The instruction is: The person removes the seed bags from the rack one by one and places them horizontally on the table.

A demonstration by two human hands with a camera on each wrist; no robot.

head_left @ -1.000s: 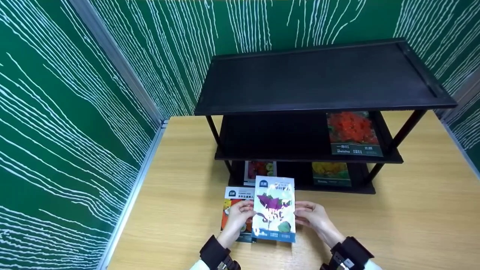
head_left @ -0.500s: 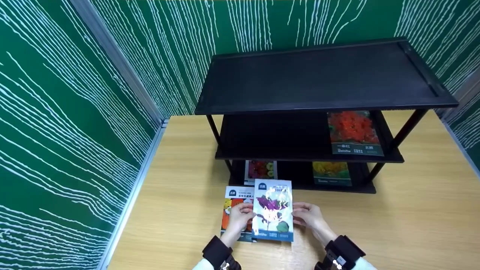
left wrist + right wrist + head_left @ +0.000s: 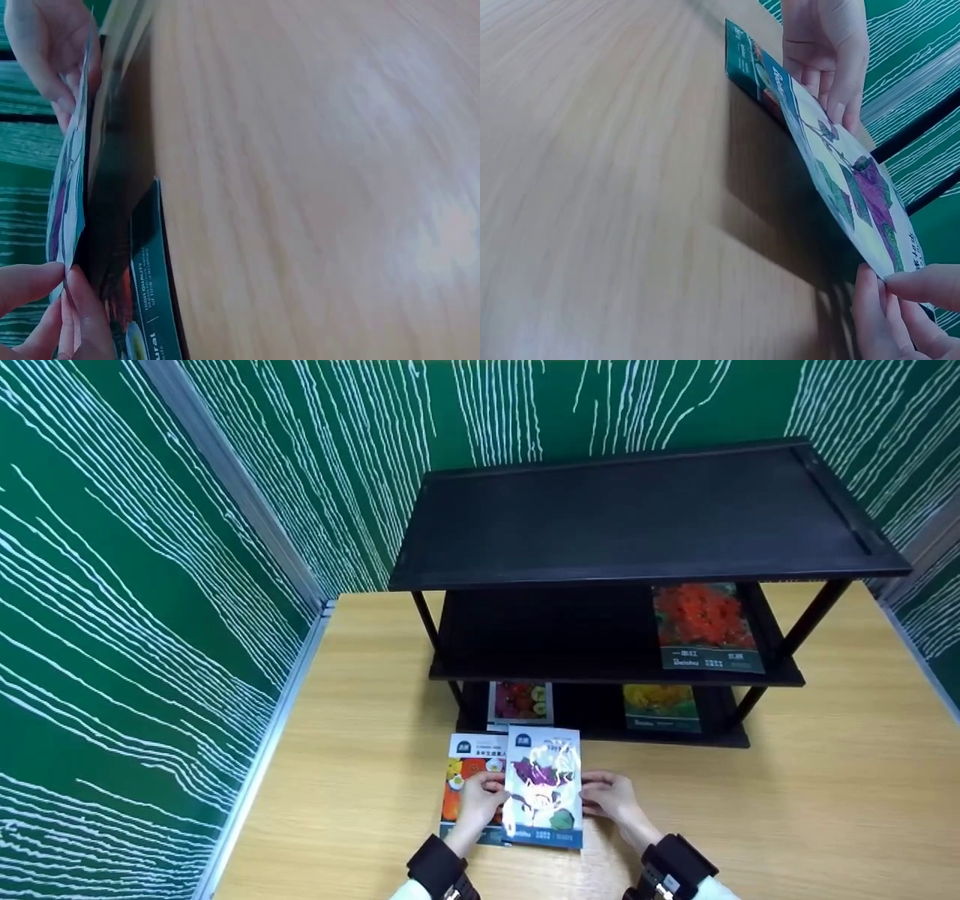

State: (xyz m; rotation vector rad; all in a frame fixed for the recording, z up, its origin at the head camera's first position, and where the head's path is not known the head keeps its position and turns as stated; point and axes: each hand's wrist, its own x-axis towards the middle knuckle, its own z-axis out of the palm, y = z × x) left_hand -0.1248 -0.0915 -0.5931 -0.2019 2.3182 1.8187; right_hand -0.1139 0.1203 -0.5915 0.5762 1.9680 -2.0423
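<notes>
A white seed packet (image 3: 544,791) with purple leaves and a blue bottom band is held by both hands. My left hand (image 3: 478,801) pinches its left edge between thumb and fingers. At the opposite edge, the right hand (image 3: 613,804) pinches it the same way. Both wrist views show the packet raised off the table, with a shadow beneath. Under its left side lies a second seed packet (image 3: 454,791) with orange and yellow flowers, partly covered by the held packet and my left hand. In the right wrist view, the dark green end of this lower packet (image 3: 741,64) sticks out.
A black three-tier shelf (image 3: 645,521) stands behind the hands. Its middle tier bears a red-flower packet (image 3: 709,622). On the bottom tier are a red-and-green packet (image 3: 520,702) and a yellow-flower packet (image 3: 661,705). Green walls (image 3: 112,585) surround the wooden table (image 3: 360,720).
Both hands have shifted the white seed packet slightly left and toward the near side of the table. The orange-flower packet and the shelf packets stay where they were.
</notes>
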